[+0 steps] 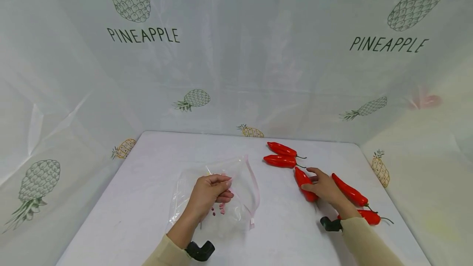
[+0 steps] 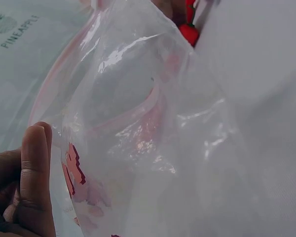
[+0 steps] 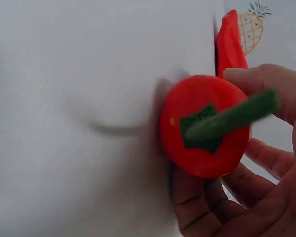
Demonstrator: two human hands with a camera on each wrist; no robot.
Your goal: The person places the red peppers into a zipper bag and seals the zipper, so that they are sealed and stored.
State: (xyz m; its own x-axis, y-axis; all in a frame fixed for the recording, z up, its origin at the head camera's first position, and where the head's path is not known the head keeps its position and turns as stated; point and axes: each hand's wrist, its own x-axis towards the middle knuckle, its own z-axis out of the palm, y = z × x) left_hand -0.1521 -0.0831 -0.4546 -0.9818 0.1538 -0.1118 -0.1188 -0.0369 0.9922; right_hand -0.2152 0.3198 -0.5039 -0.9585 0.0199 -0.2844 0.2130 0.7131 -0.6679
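My left hand [image 1: 211, 194] pinches the rim of a clear zip bag [image 1: 236, 214] between thumb and fingers. The bag has a pink zip edge and pink-red printing, and its mouth faces right. In the left wrist view the bag [image 2: 138, 182] bulges partly open beside my fingers [image 2: 35, 173]. To the right, my right hand [image 1: 327, 188] grips a red chili pepper [image 1: 301, 177] round its sides, thumb on one side and fingers on the other. Seen close in the right wrist view, the pepper [image 3: 202, 163] points its green stem at the camera.
Two more red peppers [image 1: 278, 161] lie at the table's back, right of the bag. Another two peppers [image 1: 351, 191] lie beyond my right hand, one partly hidden by the wrist. The white table [image 1: 122, 216] is backed by a pineapple-printed sheet [image 1: 236, 60].
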